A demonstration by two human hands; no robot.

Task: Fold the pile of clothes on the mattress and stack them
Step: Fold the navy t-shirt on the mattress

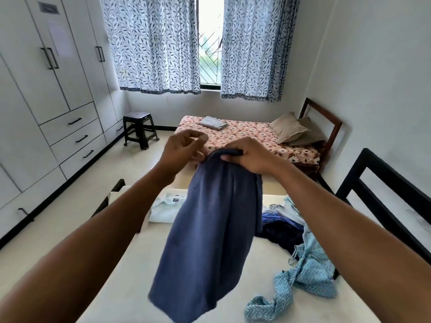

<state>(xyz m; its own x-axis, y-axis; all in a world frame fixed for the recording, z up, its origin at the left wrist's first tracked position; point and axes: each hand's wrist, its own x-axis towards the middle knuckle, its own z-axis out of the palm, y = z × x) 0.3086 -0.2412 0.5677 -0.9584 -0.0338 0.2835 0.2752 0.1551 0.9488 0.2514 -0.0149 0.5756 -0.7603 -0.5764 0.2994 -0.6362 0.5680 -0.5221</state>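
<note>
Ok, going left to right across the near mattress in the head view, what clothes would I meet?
Folded white shirt → blue garment hanging from the right hand → dark blue clothes → light blue patterned garment.

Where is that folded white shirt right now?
The folded white shirt lies at the mattress's far left corner, just left of the hanging blue garment.

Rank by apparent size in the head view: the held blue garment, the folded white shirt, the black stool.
1. Blue garment, though nearness to the camera inflates it.
2 and 3. Folded white shirt and black stool look alike; unranked.
</note>
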